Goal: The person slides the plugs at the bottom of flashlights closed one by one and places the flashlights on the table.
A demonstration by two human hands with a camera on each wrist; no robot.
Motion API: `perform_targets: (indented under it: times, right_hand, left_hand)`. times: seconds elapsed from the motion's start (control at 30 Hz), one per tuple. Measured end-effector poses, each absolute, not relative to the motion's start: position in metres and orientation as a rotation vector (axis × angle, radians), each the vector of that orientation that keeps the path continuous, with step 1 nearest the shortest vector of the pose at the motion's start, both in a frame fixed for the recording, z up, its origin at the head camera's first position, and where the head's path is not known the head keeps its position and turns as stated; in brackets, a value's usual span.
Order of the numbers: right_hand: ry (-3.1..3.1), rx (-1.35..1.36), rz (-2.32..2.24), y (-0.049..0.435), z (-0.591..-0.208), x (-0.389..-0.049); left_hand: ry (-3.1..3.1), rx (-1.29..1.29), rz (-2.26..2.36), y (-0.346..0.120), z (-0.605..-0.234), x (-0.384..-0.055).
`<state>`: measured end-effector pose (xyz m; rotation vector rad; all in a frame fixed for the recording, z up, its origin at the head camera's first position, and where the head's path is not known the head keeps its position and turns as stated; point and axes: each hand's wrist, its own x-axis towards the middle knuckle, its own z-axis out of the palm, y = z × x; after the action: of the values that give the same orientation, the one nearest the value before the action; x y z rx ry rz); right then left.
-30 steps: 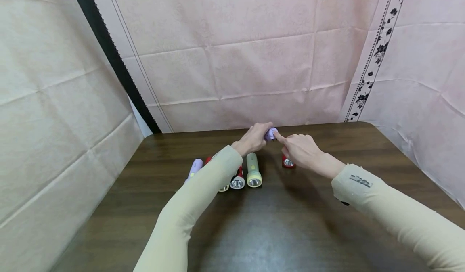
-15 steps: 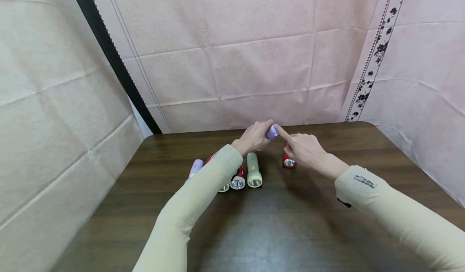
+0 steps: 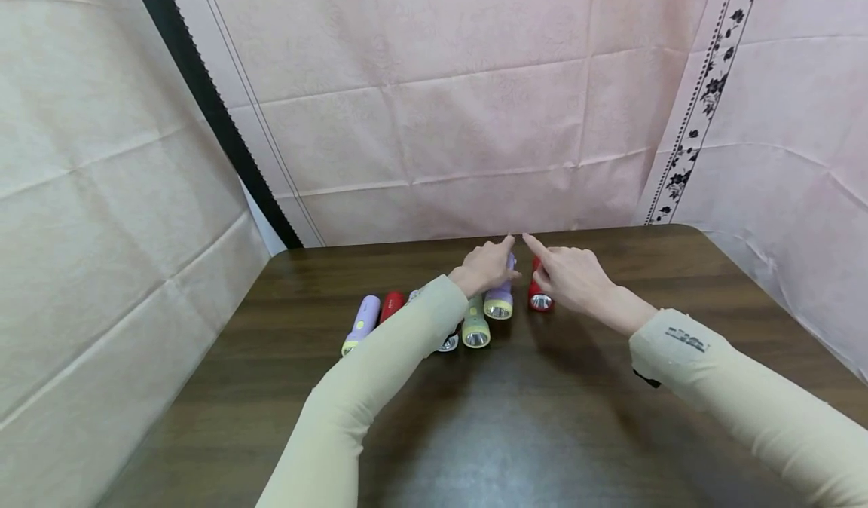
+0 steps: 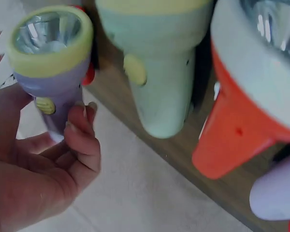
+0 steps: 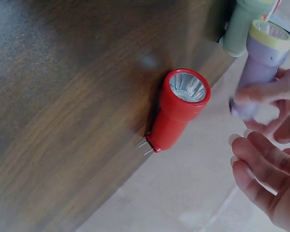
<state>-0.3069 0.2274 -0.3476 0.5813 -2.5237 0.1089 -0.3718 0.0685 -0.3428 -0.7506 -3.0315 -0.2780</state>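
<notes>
My left hand (image 3: 484,268) holds a purple flashlight (image 3: 499,297) with a yellow rim, its lens facing me. In the left wrist view, thumb and fingers curl round the narrow body of the purple flashlight (image 4: 55,82), below its yellow switch. A pale green flashlight (image 3: 476,327) is just left of it. My right hand (image 3: 573,278) is over the far right part of the table, index finger pointing out, holding nothing. Beside that hand a red flashlight (image 3: 540,297) stands or lies on the table; two metal prongs stick out near its tail (image 5: 154,145).
Further left are a white-rimmed red flashlight (image 4: 237,111), partly hidden by my left sleeve, another red one (image 3: 391,306) and another purple one (image 3: 365,318). The dark wooden table (image 3: 508,433) ends at a pale cloth backdrop (image 3: 434,146).
The purple flashlight has come down towards the table beside the green one, its lens now in view. My right index finger has come away from it; the right hand has hardly moved.
</notes>
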Motion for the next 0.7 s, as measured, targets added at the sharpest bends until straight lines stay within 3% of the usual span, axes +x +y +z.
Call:
perform_targets:
  times: [0.7]
  right_hand:
    - [-2.564, 0.58, 0.131, 0.232, -0.353, -0.307]
  left_hand:
    - [-3.135, -0.646, 0.003, 0.077, -0.372, -0.363]
